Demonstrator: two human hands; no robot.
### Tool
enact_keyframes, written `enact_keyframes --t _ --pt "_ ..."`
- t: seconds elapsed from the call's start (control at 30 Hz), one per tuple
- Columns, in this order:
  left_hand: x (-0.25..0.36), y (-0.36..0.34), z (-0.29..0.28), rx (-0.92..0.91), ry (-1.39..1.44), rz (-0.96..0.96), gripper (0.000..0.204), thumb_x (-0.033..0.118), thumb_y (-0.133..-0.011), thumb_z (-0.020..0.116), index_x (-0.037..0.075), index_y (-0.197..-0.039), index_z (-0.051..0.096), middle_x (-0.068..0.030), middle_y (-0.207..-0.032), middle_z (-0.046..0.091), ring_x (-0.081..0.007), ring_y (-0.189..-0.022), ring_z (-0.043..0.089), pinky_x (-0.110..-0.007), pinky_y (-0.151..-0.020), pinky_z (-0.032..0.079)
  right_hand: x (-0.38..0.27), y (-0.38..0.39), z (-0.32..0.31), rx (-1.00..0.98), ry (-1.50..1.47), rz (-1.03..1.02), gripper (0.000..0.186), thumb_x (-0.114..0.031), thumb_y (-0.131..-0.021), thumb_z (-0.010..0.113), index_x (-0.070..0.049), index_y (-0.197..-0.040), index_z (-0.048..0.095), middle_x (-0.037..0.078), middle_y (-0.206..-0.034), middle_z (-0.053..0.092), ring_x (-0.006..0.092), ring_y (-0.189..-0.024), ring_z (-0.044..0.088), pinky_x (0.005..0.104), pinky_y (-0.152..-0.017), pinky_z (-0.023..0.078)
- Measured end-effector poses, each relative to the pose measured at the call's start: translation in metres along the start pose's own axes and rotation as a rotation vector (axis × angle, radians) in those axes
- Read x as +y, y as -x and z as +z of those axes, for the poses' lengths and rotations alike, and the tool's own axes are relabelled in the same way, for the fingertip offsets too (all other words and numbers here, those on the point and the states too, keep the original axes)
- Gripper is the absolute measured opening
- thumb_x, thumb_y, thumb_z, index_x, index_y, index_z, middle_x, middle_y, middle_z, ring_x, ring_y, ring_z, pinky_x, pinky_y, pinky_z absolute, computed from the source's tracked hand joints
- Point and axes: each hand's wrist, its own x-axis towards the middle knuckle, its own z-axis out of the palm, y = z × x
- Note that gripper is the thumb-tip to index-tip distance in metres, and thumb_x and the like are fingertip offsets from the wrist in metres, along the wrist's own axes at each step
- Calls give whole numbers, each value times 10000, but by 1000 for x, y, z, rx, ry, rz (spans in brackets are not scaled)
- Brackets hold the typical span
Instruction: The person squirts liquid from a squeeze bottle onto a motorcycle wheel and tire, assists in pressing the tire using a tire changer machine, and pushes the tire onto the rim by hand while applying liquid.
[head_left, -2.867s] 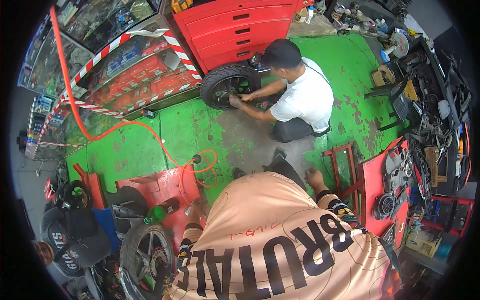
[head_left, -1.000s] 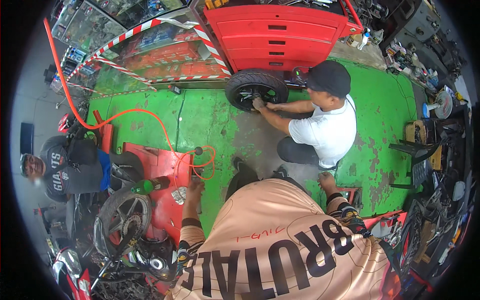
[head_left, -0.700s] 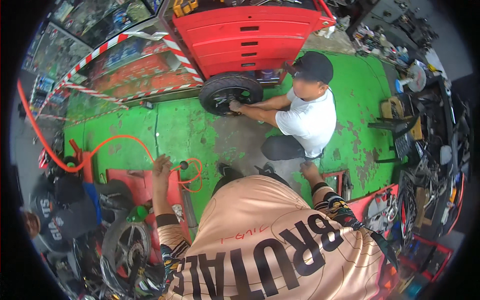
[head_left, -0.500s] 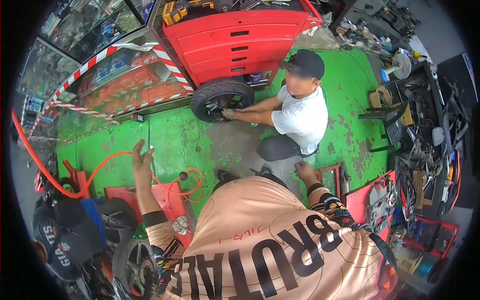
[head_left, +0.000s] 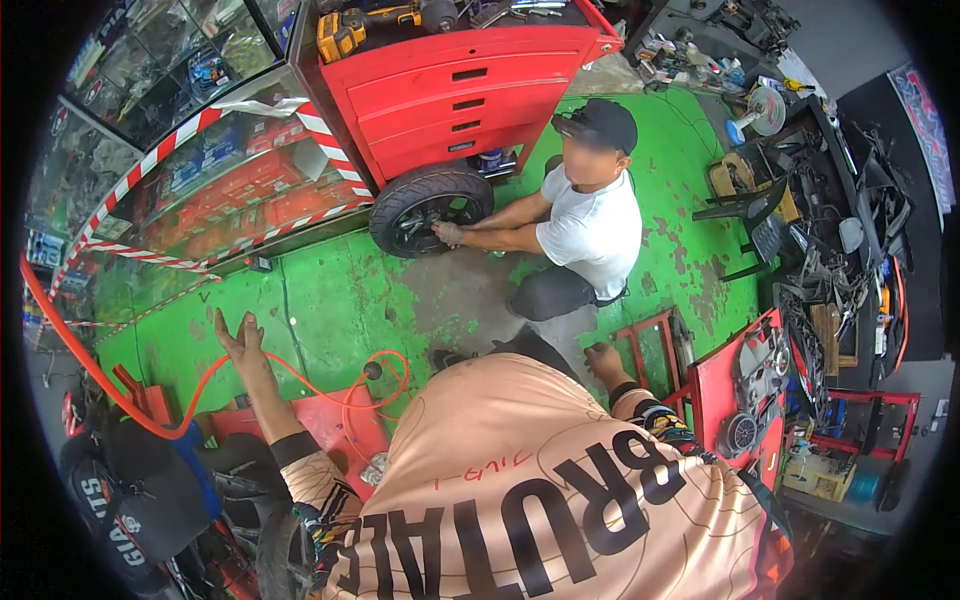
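Note:
My left hand (head_left: 245, 350) is raised on the left with its fingers spread, holding nothing that I can see. An orange air hose (head_left: 205, 385) passes right by it; whether it touches the palm I cannot tell. Low on the right hangs my right hand (head_left: 604, 364), loosely bent and apart from any object, near a red metal frame (head_left: 652, 352). In front, a co-worker (head_left: 592, 215) in a white shirt and dark cap squats, both hands (head_left: 447, 235) at the hub of a black motorcycle wheel (head_left: 400, 200) with its tyre on.
A red tool cabinet (head_left: 400, 105) stands behind the wheel, a cordless power tool (head_left: 340, 35) on top. Glass display cases (head_left: 240, 170) with striped tape line the left. A motorcycle (head_left: 250, 480) is at lower left. A black chair (head_left: 765, 230) and cluttered parts fill the right.
My left hand has moved left and a little down, its fingers spreading, and the hose has shifted with it. My right hand is slightly lower. The co-worker stays at the wheel.

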Motion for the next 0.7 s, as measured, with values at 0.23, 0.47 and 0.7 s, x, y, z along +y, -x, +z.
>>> enact_keyframes --t 0.23,0.47,0.7 --pt "-11 1 -41 100 7 -28 728 217 -936 653 140 -1526 234 -104 -1585 182 -312 -1290 459 -475 -1032 402 -25 -15 2 3 31 -81 301 -263 -873 592 15 -932 689 114 -737 699 202 -581 656 336 -572 526" --pt "-23 13 -66 199 9 -55 725 218 -939 653 144 -1526 233 -96 -1597 159 -306 -1307 431 -474 -1018 418 -48 -40 11 -14 68 -209 306 -265 -868 607 26 -921 684 124 -732 677 190 -568 630 334 -545 507" --pt "-37 28 -71 202 -49 -85 731 234 -940 654 150 -1526 225 -100 -1591 181 -311 -1287 445 -482 -1007 415 -52 -45 10 -10 98 -221 309 -285 -848 583 -6 -878 713 121 -691 693 238 -595 674 358 -611 537"
